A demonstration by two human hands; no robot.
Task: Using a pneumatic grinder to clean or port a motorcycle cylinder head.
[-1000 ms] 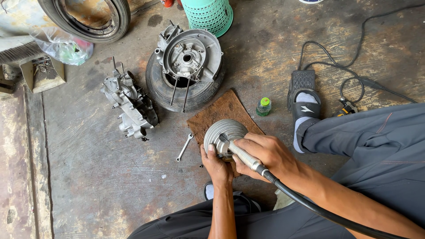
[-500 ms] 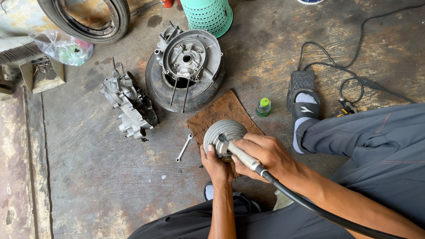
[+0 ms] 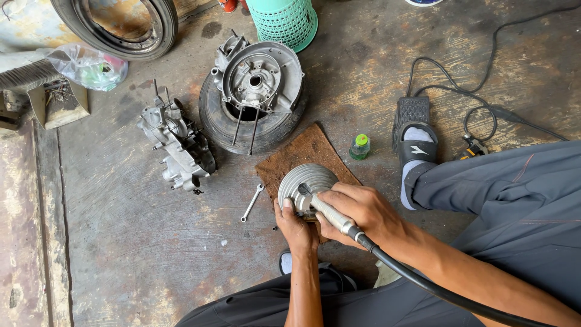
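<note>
Right hand fingers are wrapped around a slim metal handpiece, held like a pen, its tip set into the open bore of a finned cylinder. A black hose runs from the handpiece's rear along the right forearm. Left hand grips the cylinder's near edge from below, thumb up against the rim, fingers closed under it. The cylinder rests on a brown mat on the concrete floor. Just left of the mat lies a small spanner. Just right of the mat stands a small bottle with a green cap. Beyond the mat, touching its far edge, a tyre lies flat with an engine casing on top. Left of the mat, near the tyre, sits a crankcase half. Right of the mat, past the bottle, a sandalled foot rests on a black pedal with a cable trailing away.
</note>
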